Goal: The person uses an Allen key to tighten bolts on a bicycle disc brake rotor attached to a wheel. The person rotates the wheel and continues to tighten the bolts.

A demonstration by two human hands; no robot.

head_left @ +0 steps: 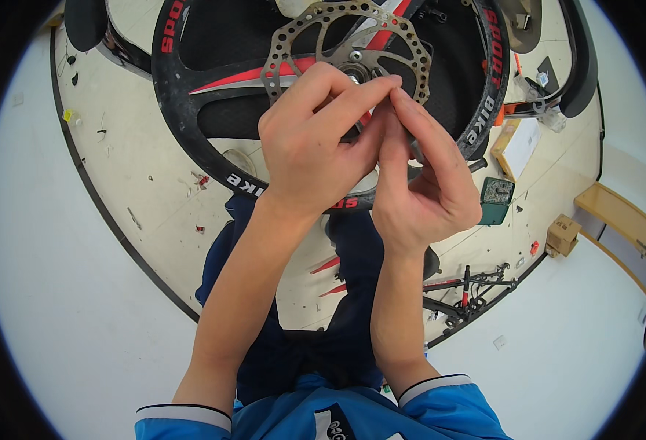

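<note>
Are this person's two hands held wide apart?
No, the left hand and right hand are close together, fingertips bunched over the black wheel.

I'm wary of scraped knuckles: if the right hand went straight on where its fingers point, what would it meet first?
The right hand would likely meet the left hand first, as the two seem to touch; the brake disc looks to lie beyond, though depth is unclear.

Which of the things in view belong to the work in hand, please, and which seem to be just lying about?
Part of the work, it seems: bicycle wheel; perforated brake disc; wheel hub, close to the left hand and right hand.

Apparently just lying about: open green case; bicycle frame; cardboard box.
</note>
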